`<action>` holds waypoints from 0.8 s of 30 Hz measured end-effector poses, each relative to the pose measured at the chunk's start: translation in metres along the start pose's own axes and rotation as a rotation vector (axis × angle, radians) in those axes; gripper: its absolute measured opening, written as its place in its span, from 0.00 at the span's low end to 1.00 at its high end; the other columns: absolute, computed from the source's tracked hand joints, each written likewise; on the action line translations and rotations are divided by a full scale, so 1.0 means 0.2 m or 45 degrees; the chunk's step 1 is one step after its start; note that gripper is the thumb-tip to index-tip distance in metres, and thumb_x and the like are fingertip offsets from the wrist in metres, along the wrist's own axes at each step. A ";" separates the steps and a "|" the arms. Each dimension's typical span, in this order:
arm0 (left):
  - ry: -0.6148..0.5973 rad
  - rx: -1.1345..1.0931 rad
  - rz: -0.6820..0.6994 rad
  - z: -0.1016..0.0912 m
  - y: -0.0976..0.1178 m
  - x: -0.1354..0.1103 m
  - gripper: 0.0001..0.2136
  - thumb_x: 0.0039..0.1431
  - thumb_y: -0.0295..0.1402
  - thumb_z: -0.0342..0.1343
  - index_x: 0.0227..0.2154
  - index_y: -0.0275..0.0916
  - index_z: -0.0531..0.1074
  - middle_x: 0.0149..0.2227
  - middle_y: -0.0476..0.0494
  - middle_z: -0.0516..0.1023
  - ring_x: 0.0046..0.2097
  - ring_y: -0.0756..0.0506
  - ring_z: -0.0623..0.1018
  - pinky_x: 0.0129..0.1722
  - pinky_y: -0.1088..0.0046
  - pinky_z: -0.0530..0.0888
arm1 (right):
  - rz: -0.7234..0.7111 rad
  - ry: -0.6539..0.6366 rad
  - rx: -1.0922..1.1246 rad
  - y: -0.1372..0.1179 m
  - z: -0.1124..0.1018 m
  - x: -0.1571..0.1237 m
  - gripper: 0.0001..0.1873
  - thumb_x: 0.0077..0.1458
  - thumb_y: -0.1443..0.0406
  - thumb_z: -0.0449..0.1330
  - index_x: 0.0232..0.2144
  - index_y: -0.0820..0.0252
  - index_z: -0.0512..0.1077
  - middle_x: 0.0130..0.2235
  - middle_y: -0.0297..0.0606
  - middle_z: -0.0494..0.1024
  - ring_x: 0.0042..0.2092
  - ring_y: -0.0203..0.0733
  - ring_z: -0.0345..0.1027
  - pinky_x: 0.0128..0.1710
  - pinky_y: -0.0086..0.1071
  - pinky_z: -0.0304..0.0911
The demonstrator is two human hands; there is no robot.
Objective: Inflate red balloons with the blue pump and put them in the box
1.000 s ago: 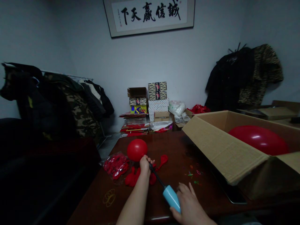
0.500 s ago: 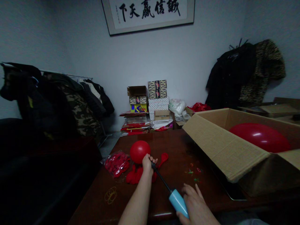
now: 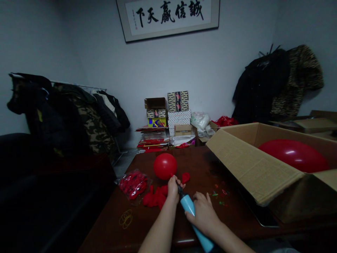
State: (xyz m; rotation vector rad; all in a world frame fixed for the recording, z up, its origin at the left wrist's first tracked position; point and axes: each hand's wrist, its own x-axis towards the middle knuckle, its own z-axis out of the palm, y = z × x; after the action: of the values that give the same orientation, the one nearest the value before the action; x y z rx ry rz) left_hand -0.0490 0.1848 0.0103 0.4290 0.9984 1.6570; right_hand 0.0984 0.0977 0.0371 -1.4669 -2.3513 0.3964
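Observation:
A round, partly filled red balloon (image 3: 165, 166) stands above the table, its neck pinched in my left hand (image 3: 173, 188) at the black nozzle end of a hand pump. The pump's light blue barrel (image 3: 193, 212) slopes down toward me. My right hand (image 3: 204, 211) grips that barrel from the right, thumb across it; the fingers' far side is partly hidden. Just beyond my left hand lies a flat red balloon (image 3: 185, 177). Left of the same hand is a heap of limp red balloons (image 3: 155, 197), next to a clear bag of red balloons (image 3: 133, 184).
Yellow rubber bands (image 3: 125, 218) lie at the table's left, small coloured bands (image 3: 224, 192) at its right. A large cardboard box (image 3: 252, 165) holding a big red balloon (image 3: 293, 154) takes up the right side. A dark flat device (image 3: 263, 216) is beneath its edge.
The pump has shortened: its blue barrel slid up along the black rod toward my left hand, my right hand moving with it. The balloon shifted slightly right and looks a little rounder.

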 end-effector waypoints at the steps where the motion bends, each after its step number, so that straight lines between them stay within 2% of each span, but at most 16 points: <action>1: -0.001 0.016 0.008 -0.01 0.00 0.00 0.10 0.52 0.38 0.50 0.23 0.40 0.57 0.14 0.56 0.61 0.16 0.53 0.63 0.27 0.69 0.71 | 0.004 0.008 0.012 -0.01 0.01 0.01 0.24 0.48 0.53 0.53 0.39 0.65 0.72 0.47 0.48 0.69 0.55 0.54 0.54 0.60 0.48 0.31; 5: 0.042 0.049 0.055 -0.04 0.01 0.03 0.10 0.51 0.37 0.50 0.22 0.40 0.57 0.13 0.57 0.59 0.14 0.53 0.61 0.26 0.69 0.71 | 0.028 0.010 0.058 -0.04 0.02 -0.02 0.21 0.48 0.53 0.53 0.37 0.63 0.73 0.45 0.46 0.71 0.51 0.51 0.59 0.59 0.48 0.34; 8: 0.095 0.028 0.076 -0.07 0.04 0.06 0.09 0.52 0.35 0.49 0.21 0.40 0.56 0.13 0.57 0.59 0.14 0.53 0.62 0.26 0.69 0.71 | 0.015 -0.029 0.035 -0.02 0.01 -0.11 0.23 0.47 0.53 0.55 0.39 0.65 0.73 0.46 0.48 0.70 0.53 0.52 0.58 0.60 0.47 0.32; 12: 0.154 0.002 0.088 -0.11 0.10 0.10 0.07 0.52 0.31 0.48 0.21 0.40 0.57 0.13 0.57 0.58 0.14 0.53 0.61 0.27 0.68 0.71 | -0.008 -0.187 -0.005 0.07 -0.01 -0.25 0.28 0.46 0.52 0.56 0.44 0.68 0.71 0.51 0.53 0.67 0.57 0.55 0.52 0.60 0.48 0.29; 15: 0.176 -0.039 0.083 -0.13 0.12 0.11 0.07 0.52 0.30 0.47 0.21 0.40 0.57 0.13 0.57 0.58 0.14 0.53 0.61 0.28 0.67 0.72 | -0.030 -0.349 0.023 0.14 -0.05 -0.32 0.30 0.46 0.50 0.56 0.44 0.67 0.71 0.53 0.53 0.66 0.58 0.57 0.50 0.60 0.51 0.29; 19: 0.188 -0.078 0.023 -0.12 0.11 0.09 0.08 0.53 0.29 0.45 0.20 0.40 0.56 0.12 0.57 0.58 0.14 0.54 0.61 0.30 0.67 0.72 | -0.069 -0.376 0.048 0.15 -0.12 -0.34 0.29 0.46 0.48 0.55 0.42 0.65 0.72 0.52 0.51 0.67 0.59 0.58 0.49 0.60 0.52 0.27; 24: 0.164 -0.086 -0.007 -0.05 0.11 0.04 0.08 0.55 0.31 0.45 0.21 0.40 0.56 0.12 0.57 0.58 0.14 0.54 0.61 0.30 0.69 0.71 | -0.034 -0.377 0.011 0.07 -0.18 -0.33 0.28 0.47 0.52 0.54 0.43 0.68 0.71 0.53 0.53 0.65 0.59 0.56 0.49 0.60 0.51 0.27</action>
State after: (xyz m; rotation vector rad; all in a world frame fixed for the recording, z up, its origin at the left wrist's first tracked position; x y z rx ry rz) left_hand -0.0729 0.1877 0.0190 0.2770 1.0339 1.7256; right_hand 0.1515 0.0464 0.0554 -1.4559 -2.5877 0.6558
